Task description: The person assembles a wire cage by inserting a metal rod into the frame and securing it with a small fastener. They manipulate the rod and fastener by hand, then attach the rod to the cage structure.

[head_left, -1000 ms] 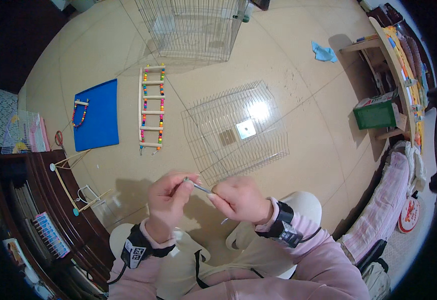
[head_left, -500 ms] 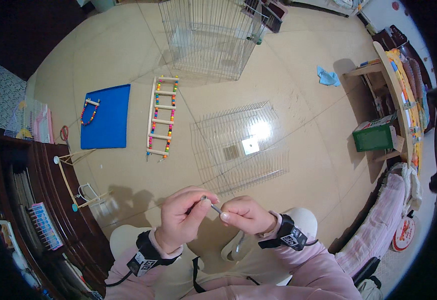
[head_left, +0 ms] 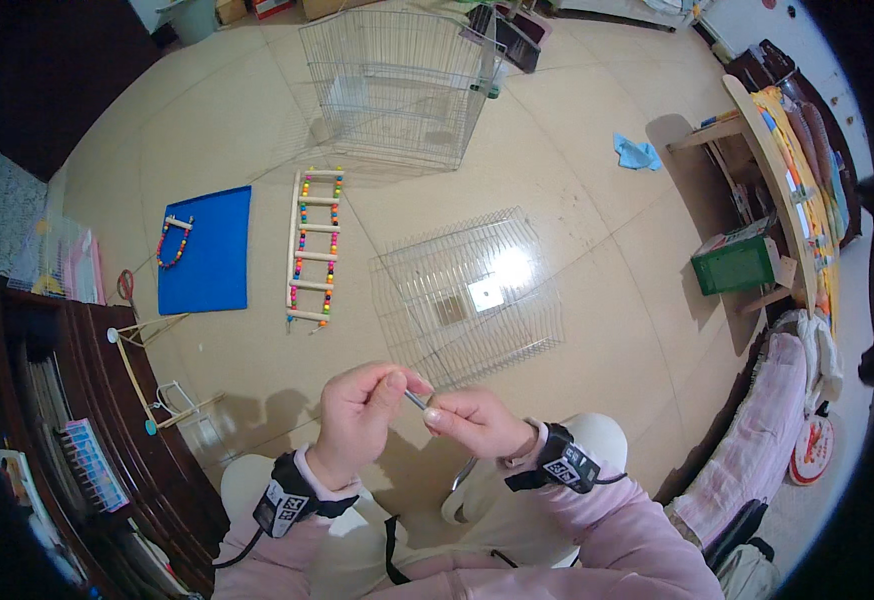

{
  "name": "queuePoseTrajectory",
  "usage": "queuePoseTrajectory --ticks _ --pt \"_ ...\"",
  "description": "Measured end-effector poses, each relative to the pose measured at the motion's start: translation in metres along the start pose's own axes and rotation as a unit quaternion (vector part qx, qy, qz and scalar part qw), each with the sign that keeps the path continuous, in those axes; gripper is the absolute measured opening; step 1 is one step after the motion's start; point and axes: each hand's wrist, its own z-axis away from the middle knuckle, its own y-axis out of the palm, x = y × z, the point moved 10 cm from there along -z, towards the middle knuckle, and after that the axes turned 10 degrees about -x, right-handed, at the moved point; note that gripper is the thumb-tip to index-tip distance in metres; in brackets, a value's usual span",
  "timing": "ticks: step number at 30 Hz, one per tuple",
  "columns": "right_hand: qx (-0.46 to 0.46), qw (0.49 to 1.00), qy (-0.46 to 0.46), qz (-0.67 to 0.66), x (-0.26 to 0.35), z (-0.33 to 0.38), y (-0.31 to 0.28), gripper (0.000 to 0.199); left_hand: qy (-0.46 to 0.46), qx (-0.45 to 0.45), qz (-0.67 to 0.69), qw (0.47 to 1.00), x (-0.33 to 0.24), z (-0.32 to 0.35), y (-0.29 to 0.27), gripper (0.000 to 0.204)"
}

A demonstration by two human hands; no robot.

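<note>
Before my body, a short thin grey metal rod (head_left: 414, 399) spans the gap between both hands. My left hand (head_left: 355, 418) pinches one end, its thumb covering the tip. At the other end, my right hand (head_left: 485, 422) grips the rod between thumb and curled fingers. Beyond the hands a wire cage panel (head_left: 419, 347) with bent-up prongs lies on the floor. Left of it is a wooden ladder (head_left: 314, 256) strung with coloured beads. A blue tray (head_left: 222, 268) holds a small beaded swing (head_left: 179, 224).
A wire cage (head_left: 397, 100) stands at the far middle. A wooden perch stand (head_left: 133, 378) and red-handled scissors (head_left: 125, 285) are at left, by a dark cabinet (head_left: 117, 420). To the right are a blue cloth (head_left: 636, 153), a green box (head_left: 737, 268) and a wooden table (head_left: 747, 120).
The left thumb now covers the ring-like rod end that showed before. Both hands have shifted slightly left in the picture, and the view has tilted a little upward.
</note>
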Motion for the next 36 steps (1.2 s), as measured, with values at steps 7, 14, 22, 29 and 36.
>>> queuePoseTrajectory --ticks 7,14,22,29,36 --pt "-0.022 0.986 0.118 -0.112 -0.026 -0.004 -0.009 0.031 -0.086 -0.017 0.065 0.994 0.023 -0.016 0.011 0.026" --pt "-0.172 0.961 -0.111 0.184 0.015 -0.007 -0.057 0.028 -0.070 -0.077 0.012 0.994 0.013 -0.033 0.028 0.021" --pt "-0.292 0.866 -0.272 0.301 0.061 0.018 -0.092 0.015 0.031 -0.139 -0.131 0.981 -0.029 -0.029 0.055 0.015" --pt "-0.284 0.888 -0.290 0.218 0.062 0.023 -0.119 0.013 0.169 -0.111 -0.223 0.954 -0.074 -0.023 0.109 0.009" --pt "-0.202 0.931 -0.296 0.065 0.057 0.021 -0.137 0.016 0.238 -0.078 -0.310 0.917 -0.100 -0.028 0.145 0.006"
